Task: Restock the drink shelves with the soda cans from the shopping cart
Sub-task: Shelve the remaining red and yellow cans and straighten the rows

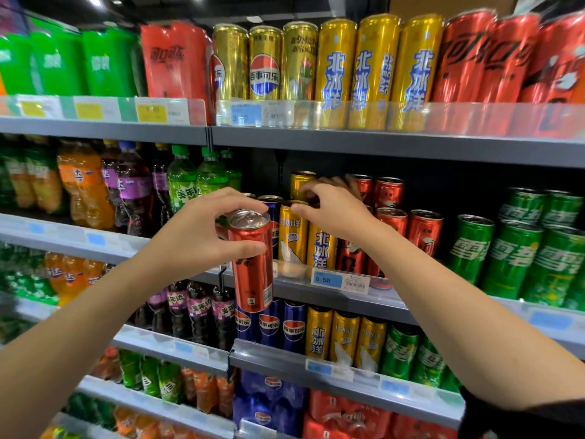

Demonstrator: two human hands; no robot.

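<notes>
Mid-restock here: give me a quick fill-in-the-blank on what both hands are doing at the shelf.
1. The left hand grips a slim ____ can.
2. The right hand touches the top of a ____ can.
3. The blue price tag below the right hand reads ____.

Missing words: red; yellow; 5.50

Grey metal store shelving (364,144) in tiers with clear plastic price rails (474,117), ceiling lights (95,0) above

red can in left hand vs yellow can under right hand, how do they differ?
The red can is held in the air by the left hand, in front of the shelf; the yellow can stands on the shelf, the right hand pinching its rim. Both are slim and upright.
</notes>
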